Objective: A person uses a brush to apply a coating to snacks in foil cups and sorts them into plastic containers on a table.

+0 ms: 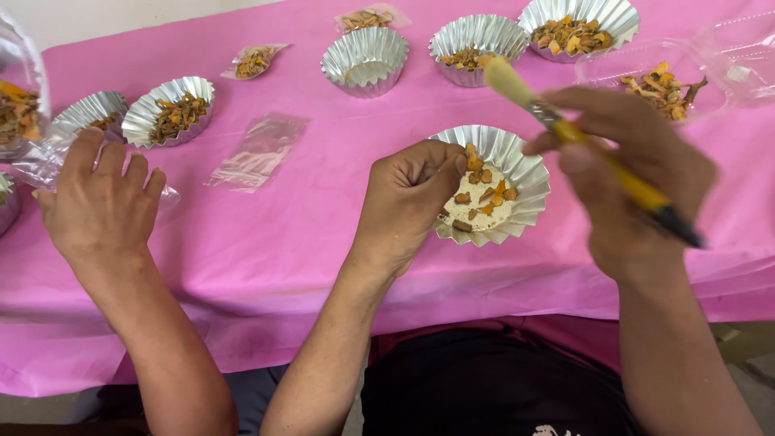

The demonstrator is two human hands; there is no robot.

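Note:
My left hand (pixel 406 199) grips the near-left rim of a fluted foil cup (pixel 529 173) on the pink table cover, thumb over the edge. Orange-brown dried pieces (pixel 484 194) and pale powder lie in the cup. My right hand (pixel 626 182) is raised just right of the cup and shut on a yellow-handled brush (pixel 597 149). The brush's pale bristle tip (pixel 504 77) points up and left, above the cup's far rim.
Another person's hand (pixel 101 202) rests flat at the left, beside foil cups of dried pieces (pixel 169 111). More foil cups (pixel 366 58), (pixel 478 48), (pixel 578 26) line the far edge. A clear plastic tray (pixel 646 77) is at right and an empty clear bag (pixel 258 151) lies mid-left.

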